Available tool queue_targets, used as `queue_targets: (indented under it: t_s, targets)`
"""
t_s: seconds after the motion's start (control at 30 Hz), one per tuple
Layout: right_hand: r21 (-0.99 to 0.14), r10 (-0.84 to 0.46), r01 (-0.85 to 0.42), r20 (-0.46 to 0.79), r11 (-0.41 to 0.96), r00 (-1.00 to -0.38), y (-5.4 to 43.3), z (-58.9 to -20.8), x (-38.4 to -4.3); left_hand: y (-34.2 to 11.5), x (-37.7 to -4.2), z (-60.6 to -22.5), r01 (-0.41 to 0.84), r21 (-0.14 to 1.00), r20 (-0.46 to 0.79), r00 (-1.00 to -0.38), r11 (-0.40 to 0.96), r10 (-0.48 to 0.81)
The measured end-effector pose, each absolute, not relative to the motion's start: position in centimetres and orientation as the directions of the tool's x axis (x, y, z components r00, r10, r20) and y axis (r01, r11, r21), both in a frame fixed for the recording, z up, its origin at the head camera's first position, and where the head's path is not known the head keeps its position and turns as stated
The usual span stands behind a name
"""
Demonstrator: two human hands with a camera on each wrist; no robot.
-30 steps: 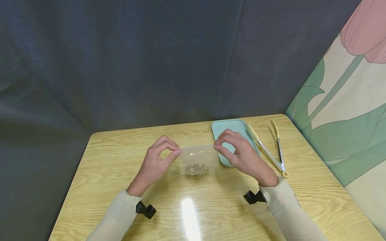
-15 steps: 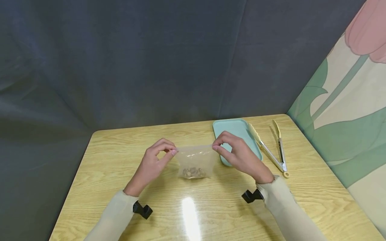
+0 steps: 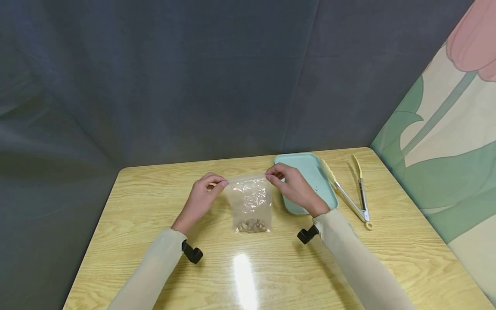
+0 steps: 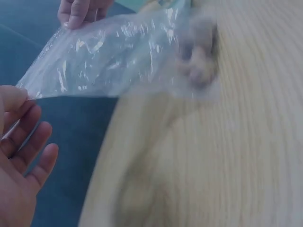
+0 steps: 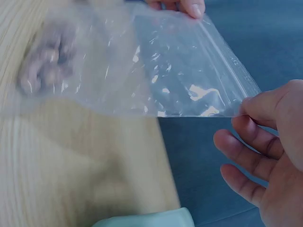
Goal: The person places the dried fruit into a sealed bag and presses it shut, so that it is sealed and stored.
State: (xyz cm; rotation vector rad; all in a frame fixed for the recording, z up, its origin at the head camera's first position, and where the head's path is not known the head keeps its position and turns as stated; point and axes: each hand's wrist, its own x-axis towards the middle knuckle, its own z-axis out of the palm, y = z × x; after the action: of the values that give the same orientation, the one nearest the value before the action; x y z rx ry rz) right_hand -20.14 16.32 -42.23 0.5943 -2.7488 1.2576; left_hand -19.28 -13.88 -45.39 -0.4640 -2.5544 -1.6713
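A clear zip bag (image 3: 252, 198) hangs upright between my hands, with small brown pieces (image 3: 252, 225) gathered along its bottom. My left hand (image 3: 201, 196) pinches the bag's top left corner between thumb and forefinger. At the opposite top corner, the thumb and forefinger of my right hand (image 3: 290, 185) pinch the zip strip. The right wrist view shows the bag's zip lines (image 5: 222, 61) running straight between both hands, the film crinkled and shiny. In the left wrist view the pieces (image 4: 198, 54) are blurred, close over the wooden table.
A light blue tray (image 3: 310, 174) with a few dark specks lies behind my right hand. Beside it, metal tongs (image 3: 348, 198) with yellow tips lie spread on the wooden table (image 3: 155, 189). A dark curtain (image 3: 193, 86) stands along the back edge, a flowered cloth (image 3: 445, 172) at right.
The bag has swung from tilted to hanging upright, so its full face shows. Both hands have moved slightly up and away, the right one also leftward, closer to the left hand.
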Motion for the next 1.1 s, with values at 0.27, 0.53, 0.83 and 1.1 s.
queue_targets:
  t_s: [0.27,0.53,0.83,1.1]
  targets:
    - [-0.675,-0.35,-0.363,0.164,0.642,-0.922,16.1,-44.7,-21.8,-13.9,-21.0,-47.7,0.214,0.879,0.132,-0.968,0.426,0.213]
    - [-0.508,-0.388,-0.428,0.189,0.748,-0.902,15.5,-46.1,-22.5,-14.1,-21.8,-49.4,0.211,0.84,0.123,-0.971,0.5,0.203]
    - [-0.423,-0.401,-0.438,0.179,0.793,-0.898,15.0,-47.0,-22.7,-14.4,-21.9,-50.3,0.206,0.813,0.107,-0.972,0.545,0.209]
    - [-0.487,-0.329,-0.374,0.18,0.789,-0.927,16.7,-47.0,-21.9,-15.0,-21.1,-49.7,0.21,0.796,0.092,-0.969,0.567,0.23]
